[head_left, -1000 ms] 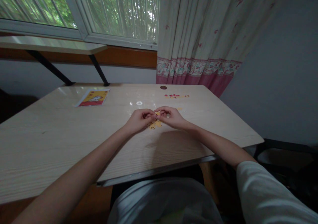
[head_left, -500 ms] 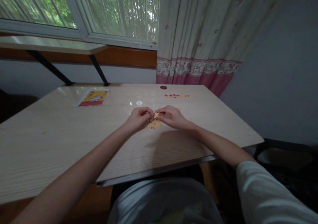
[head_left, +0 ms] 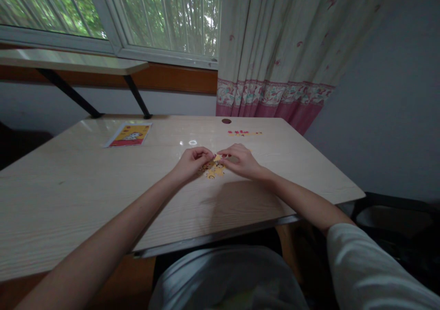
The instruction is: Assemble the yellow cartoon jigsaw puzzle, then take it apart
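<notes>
Near the middle of the table, my left hand [head_left: 191, 163] is closed, its fingertips pinching a small yellow-and-red puzzle piece [head_left: 215, 156]. My right hand [head_left: 242, 160] faces it from the right, with thumb and forefinger closed on a yellow puzzle piece [head_left: 217, 158]. The two pieces meet or nearly meet between the fingertips; whether they are joined I cannot tell. Just under the hands lie several loose yellow puzzle pieces [head_left: 211, 174] with dark printed lines, partly covered by the fingers.
Farther back on the right, a row of red and yellow puzzle pieces [head_left: 244, 133] lies on the table [head_left: 103, 186]. A yellow-and-red picture sheet [head_left: 129, 135] rests at the back left. Behind are a raised shelf [head_left: 103, 65], a cable hole [head_left: 226, 121] and a curtain [head_left: 268, 90].
My right hand has shifted very slightly, its knuckles a little higher. The pieces between the fingertips have tilted a little. My left hand stays almost in place.
</notes>
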Tool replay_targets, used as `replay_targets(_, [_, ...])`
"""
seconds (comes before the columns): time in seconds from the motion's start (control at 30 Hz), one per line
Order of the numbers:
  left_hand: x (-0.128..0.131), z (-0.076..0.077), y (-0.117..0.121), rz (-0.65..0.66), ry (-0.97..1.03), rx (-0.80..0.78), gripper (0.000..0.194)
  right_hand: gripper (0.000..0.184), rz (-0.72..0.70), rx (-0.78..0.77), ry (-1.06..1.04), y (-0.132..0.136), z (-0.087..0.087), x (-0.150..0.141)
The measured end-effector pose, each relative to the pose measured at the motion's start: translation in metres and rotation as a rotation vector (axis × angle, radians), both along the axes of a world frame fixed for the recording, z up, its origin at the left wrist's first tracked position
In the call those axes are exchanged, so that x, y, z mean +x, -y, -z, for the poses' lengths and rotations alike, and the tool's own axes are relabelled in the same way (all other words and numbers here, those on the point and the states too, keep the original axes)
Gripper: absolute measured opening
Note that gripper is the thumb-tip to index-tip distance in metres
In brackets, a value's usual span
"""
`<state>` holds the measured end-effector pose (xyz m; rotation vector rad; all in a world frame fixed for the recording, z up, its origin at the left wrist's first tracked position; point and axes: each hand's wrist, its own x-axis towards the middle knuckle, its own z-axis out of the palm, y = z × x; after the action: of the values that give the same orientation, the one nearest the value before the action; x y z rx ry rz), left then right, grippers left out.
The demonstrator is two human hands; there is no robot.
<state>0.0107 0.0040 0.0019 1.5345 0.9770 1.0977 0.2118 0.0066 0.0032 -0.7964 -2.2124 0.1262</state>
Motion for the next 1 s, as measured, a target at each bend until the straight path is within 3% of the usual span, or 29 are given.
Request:
replay_targets(0.27, [-0.005,0.005,-0.006,-0.029,-0.051,0.038,0.026,0.024,0.082,0.099,-0.121,-0.012,-0.005,0.017])
replay_targets(0.57, [-0.008,0.008,-0.008,-0.022,-0.115,0.075,0.023,0.024,0.182,0.068,-0.074,-0.026,-0.010,0.030])
replay_targets(0.77, [-0.009,0.005,-0.007,-0.039,-0.128,0.077,0.019,0.025,0.412,0.009,-0.069,-0.078,-0.013,0.083])
replay_targets(0.9, [-0.010,0.006,-0.007,-0.040,-0.152,0.096,0.018,0.030,0.683,-0.128,-0.050,-0.109,-0.002,0.131])
replay_targets(1.0, [-0.011,0.008,-0.008,-0.035,-0.147,0.101,0.020,0.031,0.800,-0.236,0.001,-0.119,0.009,0.161])
